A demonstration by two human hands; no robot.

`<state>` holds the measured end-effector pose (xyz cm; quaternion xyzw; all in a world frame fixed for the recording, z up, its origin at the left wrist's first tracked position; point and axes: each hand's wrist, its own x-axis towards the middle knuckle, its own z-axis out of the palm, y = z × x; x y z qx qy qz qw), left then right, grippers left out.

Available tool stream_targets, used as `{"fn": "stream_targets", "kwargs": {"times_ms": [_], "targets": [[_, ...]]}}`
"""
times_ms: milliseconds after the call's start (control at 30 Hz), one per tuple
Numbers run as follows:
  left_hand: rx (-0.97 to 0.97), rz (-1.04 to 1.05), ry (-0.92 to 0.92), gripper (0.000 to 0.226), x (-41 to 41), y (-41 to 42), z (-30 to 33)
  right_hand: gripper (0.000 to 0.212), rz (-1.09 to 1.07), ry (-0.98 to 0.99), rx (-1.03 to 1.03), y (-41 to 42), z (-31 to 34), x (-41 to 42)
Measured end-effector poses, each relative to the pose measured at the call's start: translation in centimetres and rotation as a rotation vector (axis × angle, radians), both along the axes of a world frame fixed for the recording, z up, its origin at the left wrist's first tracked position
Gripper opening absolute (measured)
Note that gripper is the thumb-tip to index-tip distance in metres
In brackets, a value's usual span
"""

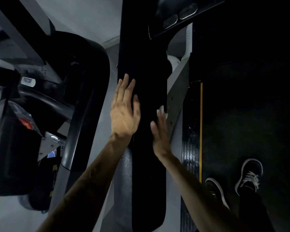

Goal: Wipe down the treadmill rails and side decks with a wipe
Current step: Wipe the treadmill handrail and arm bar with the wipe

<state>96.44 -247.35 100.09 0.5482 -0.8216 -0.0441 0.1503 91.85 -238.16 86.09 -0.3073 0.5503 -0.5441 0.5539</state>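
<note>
While its fingers lie straight and slightly spread, the left hand [124, 113] rests palm-down on the left flank of the rail [147, 81], a broad, matte black padded bar with a rounded lower end that runs from twelve o'clock to six o'clock through the middle of the view. At about three o'clock from it, the right hand [160, 134] presses flat against the rail's right edge, fingers straight and held together, with a small crumpled white wipe [161, 112] showing at its fingertips, between them and the black surface. Further toward three o'clock lies the side deck [190, 148], a narrow black strip with ribbed, glossy tread and a thin yellow stripe along its right border, beside the dark, flat treadmill belt [249, 106]. At four o'clock two dark shoes [249, 174] with pale soles and white laces stand on that belt. Toward nine o'clock a neighbouring machine [45, 101] shows curved, smooth black plastic shrouds, grey metal uprights and a small red button, over a pale grey floor [8, 216].
</note>
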Motion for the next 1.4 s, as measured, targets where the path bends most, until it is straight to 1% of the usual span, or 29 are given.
{"fn": "stream_targets", "kwargs": {"times_ms": [67, 167, 267, 333, 400, 500, 567, 633, 667, 767, 833, 967, 1100, 1167, 1233, 1300, 1400], "targets": [[-0.001, 0.002, -0.003, 0.044, -0.1, 0.0, 0.0, 0.071, 0.008, 0.039, -0.067, 0.9, 0.9, 0.3], [-0.001, 0.002, -0.005, 0.045, -0.1, 0.1, 0.1, 0.060, 0.000, 0.079, -0.165, -0.2, 1.7, -0.2], [-0.005, 0.002, 0.004, 0.045, -0.1, 0.1, 0.0, 0.052, -0.024, 0.069, -0.154, -3.2, 0.8, -1.5], [-0.004, 0.008, 0.009, 0.044, -0.1, 0.1, 0.0, 0.050, -0.016, 0.002, -0.091, -4.7, -0.4, -2.3], [-0.004, 0.012, 0.014, 0.044, -0.1, 0.1, 0.1, 0.052, 0.010, -0.071, -0.020, -4.7, -1.5, -2.4], [-0.006, 0.011, 0.024, 0.044, -0.1, 0.0, 0.1, 0.059, 0.010, -0.175, 0.085, -2.2, -1.8, -1.4], [-0.009, 0.011, 0.029, 0.044, -0.1, 0.1, 0.1, 0.067, -0.008, -0.179, 0.060, -0.1, -1.4, -0.3], [-0.011, 0.011, 0.037, 0.044, -0.1, 0.1, 0.0, 0.076, -0.011, -0.136, 0.026, 0.9, -0.7, 0.4], [-0.011, 0.011, 0.041, 0.044, -0.1, 0.1, 0.0, 0.076, -0.012, -0.120, 0.006, 0.7, -0.3, 0.2], [-0.015, 0.013, 0.041, 0.044, -0.2, 0.2, 0.0, 0.070, -0.017, -0.051, -0.088, -1.7, 0.1, -0.8], [-0.012, 0.021, 0.040, 0.044, -0.2, 0.1, 0.1, 0.064, -0.020, -0.020, -0.106, -3.8, -0.6, -1.4], [-0.007, 0.017, 0.032, 0.044, -0.2, 0.1, 0.1, 0.054, 0.011, -0.150, 0.042, -5.5, -2.2, -2.9], [-0.011, 0.017, 0.036, 0.045, -0.2, 0.0, 0.2, 0.061, 0.042, -0.209, 0.124, -3.7, -3.5, -2.2], [-0.016, 0.015, 0.037, 0.044, -0.2, 0.1, 0.1, 0.068, 0.021, -0.228, 0.107, -1.6, -3.1, -1.1], [-0.023, 0.009, 0.028, 0.044, -0.1, 0.1, 0.1, 0.075, 0.003, -0.196, 0.073, -0.3, -2.2, -0.5], [-0.028, 0.007, 0.022, 0.044, -0.1, 0.0, 0.0, 0.079, -0.006, -0.165, 0.029, -0.8, -1.2, -0.9], [-0.021, 0.012, 0.022, 0.044, -0.2, 0.1, 0.0, 0.077, -0.032, -0.130, -0.059, -4.0, -0.5, -2.2]]}}
